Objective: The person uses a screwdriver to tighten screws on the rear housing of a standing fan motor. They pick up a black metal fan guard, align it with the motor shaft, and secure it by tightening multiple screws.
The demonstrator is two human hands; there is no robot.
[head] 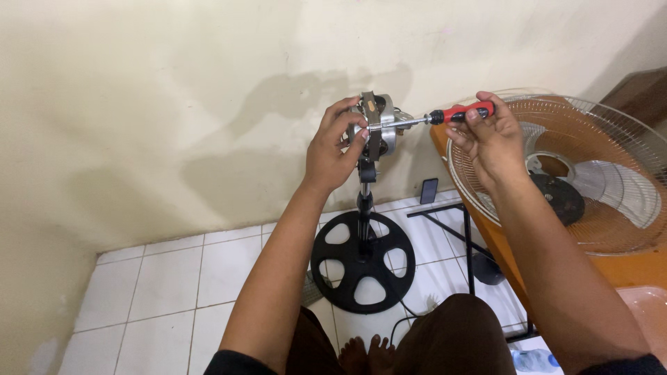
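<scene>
A bare fan motor [381, 126], metal and round, sits on top of a black stand pole [364, 208] with a round black spoked base [361, 260] on the white tile floor. My left hand [335, 146] grips the motor from its left side. My right hand [486, 139] holds a screwdriver [460, 112] with a red and black handle. The screwdriver's metal shaft points left, and its tip meets the motor's right side.
A wire fan grille [590, 173] with a black hub lies on an orange table [625, 267] at the right. A dark phone [429, 190] leans against the cream wall. My knees and bare feet [365, 353] show at the bottom.
</scene>
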